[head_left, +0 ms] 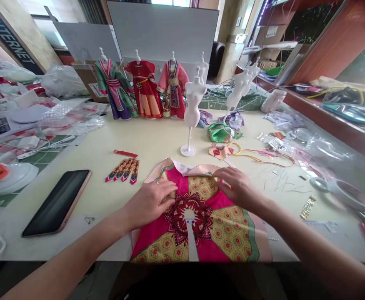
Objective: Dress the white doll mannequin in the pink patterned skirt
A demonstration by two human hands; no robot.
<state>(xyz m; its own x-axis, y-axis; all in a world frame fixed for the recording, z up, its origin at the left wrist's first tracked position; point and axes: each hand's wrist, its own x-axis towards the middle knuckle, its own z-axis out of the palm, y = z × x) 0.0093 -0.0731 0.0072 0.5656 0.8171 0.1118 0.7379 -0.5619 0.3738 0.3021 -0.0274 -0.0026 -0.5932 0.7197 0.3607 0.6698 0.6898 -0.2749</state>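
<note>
A round piece of patterned skirt fabric [198,183], magenta and yellow-gold with a dark red medallion, lies in front of me at the table's near edge. It has a hole at its centre and a slit running toward me. Its far edge is folded over, with the pale underside showing. My left hand [151,202] rests on the fabric's left part, fingers stretched out and slightly bent. On the far right part, my right hand [238,186] has thumb and fingers closed at the folded edge. A ring is on a left finger.
Patterned strips [124,170] and a phone [57,202] lie left. A bare white mannequin [192,104] stands beyond the fabric, near three dressed mannequins [143,87]. Tape rolls [351,193], a beaded trim [308,207], thin sticks and plastic bags [323,143] lie right.
</note>
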